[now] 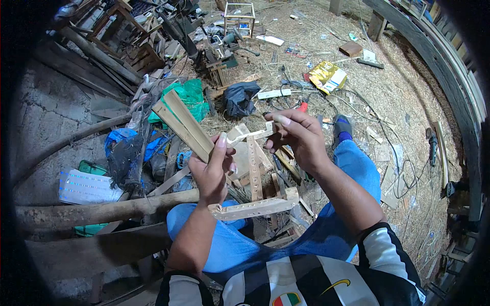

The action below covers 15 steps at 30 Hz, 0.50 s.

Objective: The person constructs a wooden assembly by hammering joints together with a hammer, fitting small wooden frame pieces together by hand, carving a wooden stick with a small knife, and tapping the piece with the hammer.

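Observation:
My left hand is closed, its thumb lying along the lower end of a pair of pale wooden slats that slant up to the left. Between my hands is a light wooden frame, roughly I-shaped, with a row of holes down its middle bar. My right hand pinches the upper right end of this frame between thumb and fingers. The frame's curved upper bar runs across to near my left thumb; whether that thumb touches it is unclear. Its lower bar lies by my left wrist, above my lap.
Wood offcuts lie between my legs. A black plastic bag, a green bag, a yellow packet and a white power strip lie ahead. Cables cross the straw-strewn floor. A pole runs at left; a power tool lies right.

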### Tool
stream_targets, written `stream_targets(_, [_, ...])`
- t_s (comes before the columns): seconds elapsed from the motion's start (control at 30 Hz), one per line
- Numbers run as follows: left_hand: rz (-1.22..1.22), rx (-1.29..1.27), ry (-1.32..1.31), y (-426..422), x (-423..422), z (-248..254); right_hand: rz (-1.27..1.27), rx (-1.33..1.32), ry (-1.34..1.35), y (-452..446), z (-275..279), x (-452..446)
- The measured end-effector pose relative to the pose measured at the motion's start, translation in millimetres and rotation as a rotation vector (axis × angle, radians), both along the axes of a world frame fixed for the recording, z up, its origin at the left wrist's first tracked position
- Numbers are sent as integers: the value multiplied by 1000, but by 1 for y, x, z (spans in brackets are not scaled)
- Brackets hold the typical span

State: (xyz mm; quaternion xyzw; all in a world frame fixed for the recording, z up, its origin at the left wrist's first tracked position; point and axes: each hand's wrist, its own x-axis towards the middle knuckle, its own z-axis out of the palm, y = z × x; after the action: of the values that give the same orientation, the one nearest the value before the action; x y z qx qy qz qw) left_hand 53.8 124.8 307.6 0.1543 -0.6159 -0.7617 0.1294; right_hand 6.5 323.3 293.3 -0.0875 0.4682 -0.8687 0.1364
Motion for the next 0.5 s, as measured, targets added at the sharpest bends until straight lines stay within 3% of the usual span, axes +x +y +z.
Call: stream_targets(0.5, [-23,-9,38,-3,3,2,-23,76,48,-2,0,1])
